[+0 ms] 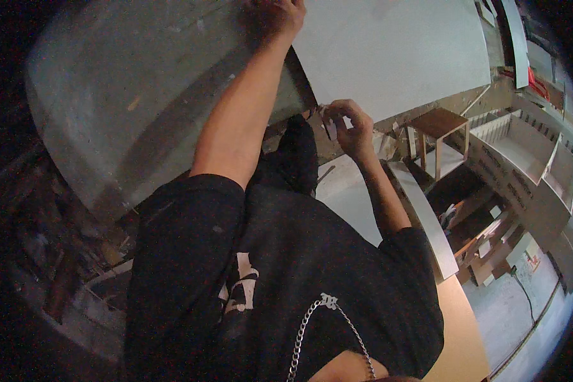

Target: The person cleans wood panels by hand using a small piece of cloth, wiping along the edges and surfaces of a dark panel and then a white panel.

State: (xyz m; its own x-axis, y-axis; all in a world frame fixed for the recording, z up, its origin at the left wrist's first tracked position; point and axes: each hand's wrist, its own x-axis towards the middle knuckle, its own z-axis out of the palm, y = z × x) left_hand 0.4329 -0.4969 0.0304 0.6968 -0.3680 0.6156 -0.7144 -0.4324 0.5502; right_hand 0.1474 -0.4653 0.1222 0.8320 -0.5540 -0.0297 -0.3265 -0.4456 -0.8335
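Note:
A large white panel (395, 57) and a dark grey board (146, 83) lie side by side, with a narrow dark gap between them. My left hand (280, 18) reaches far forward to where the two meet. Its fingers are in shadow and partly cut off by the upper edge of the view, so its grip is hidden. Close to the near corner of the white panel, my right hand (355, 127) is closed, thumb and fingers bent together in a pinch. Something small and thin shows at its fingertips, too unclear to name.
Right of the white panel stands a small wooden frame with a brown top (440, 121). Beyond it are pale open boxes (516, 149). A long white plank (430, 232) and a yellowish board (463, 331) lie beside my right arm. Offcuts (487, 245) clutter the floor.

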